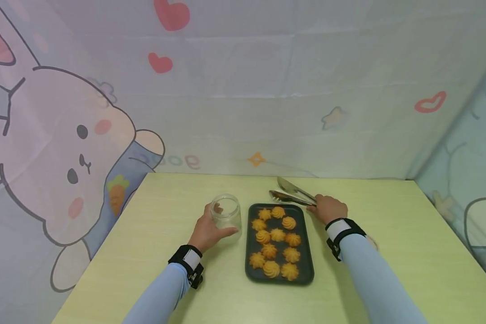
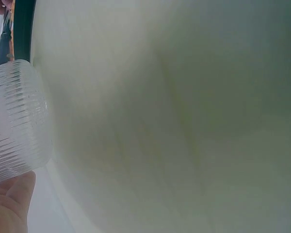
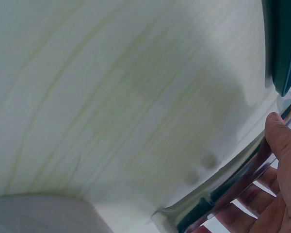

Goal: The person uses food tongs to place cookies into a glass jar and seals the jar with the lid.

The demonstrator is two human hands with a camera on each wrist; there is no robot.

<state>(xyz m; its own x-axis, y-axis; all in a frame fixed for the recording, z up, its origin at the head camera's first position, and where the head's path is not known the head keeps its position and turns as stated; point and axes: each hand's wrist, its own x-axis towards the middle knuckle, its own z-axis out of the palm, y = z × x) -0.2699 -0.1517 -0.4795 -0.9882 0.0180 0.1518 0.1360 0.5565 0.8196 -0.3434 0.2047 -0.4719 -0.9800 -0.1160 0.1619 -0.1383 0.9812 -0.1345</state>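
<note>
A clear ribbed jar (image 1: 231,220) stands open-topped on the table, left of the baking tray. My left hand (image 1: 211,229) grips it from the left, thumb on the near side and fingers around the far side. In the left wrist view the jar (image 2: 19,121) shows its ridged wall, fingertips against it. My right hand (image 1: 330,209) holds metal tongs (image 1: 295,199) by the handle end, their spread tips pointing to the back left. The right wrist view shows the thumb (image 3: 281,133) over the tongs' handle (image 3: 233,182) and the other fingers below.
Between my hands lies a dark baking tray (image 1: 308,270) with several golden piped cookies (image 1: 277,234). A round pale edge (image 1: 373,243) shows from behind my right wrist. The table (image 1: 421,252) backs onto a printed cloth (image 1: 243,81) with a rabbit and hearts.
</note>
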